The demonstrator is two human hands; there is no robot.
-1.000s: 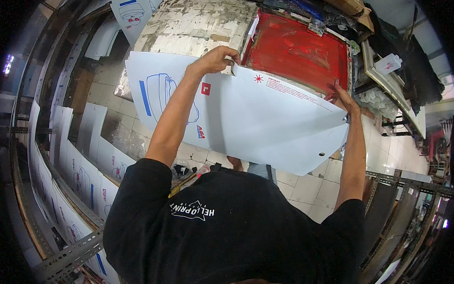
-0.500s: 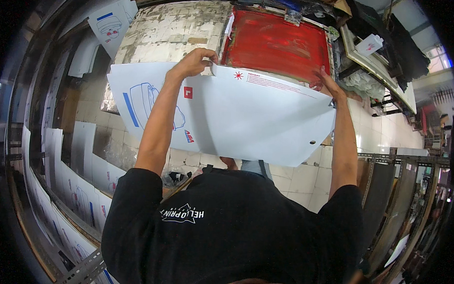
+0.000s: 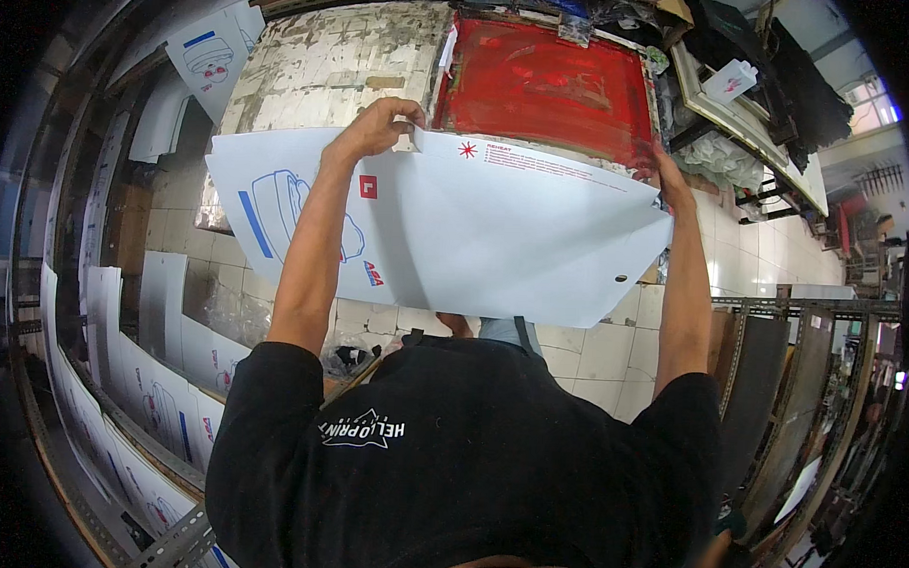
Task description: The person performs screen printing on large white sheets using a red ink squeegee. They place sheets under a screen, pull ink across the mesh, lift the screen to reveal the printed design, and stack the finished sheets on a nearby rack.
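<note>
Head view: the left hand (image 3: 375, 131) is clamped on the far edge of a big white sheet (image 3: 476, 235), fingers curled over the edge and pinching it near a small notch. The right hand (image 3: 664, 171) grips the same far edge at the sheet's right corner; its fingers are mostly hidden behind the sheet, so how tightly they close cannot be told, but the hand is plainly on the sheet. Both arms reach forward from a black shirt (image 3: 468, 465) at the lower edge.

The sheet hangs in the air between the two hands, above the tiled floor (image 3: 592, 349) and just in front of the worktop (image 3: 322, 69), which is stained and patchy. It bears a blue outline drawing (image 3: 282, 213) and a blue stripe on its left part, a small red square (image 3: 368, 187) beside the left wrist, a red star mark (image 3: 467, 149) near the top edge, and a small hole (image 3: 616, 281) near the right corner.

Beyond the sheet a red screen frame (image 3: 547, 82) lies on the worktop, just past the far edge of the sheet. To the left, racks (image 3: 120, 393) hold more white printed sheets (image 3: 207, 60), some standing in rows
</note>
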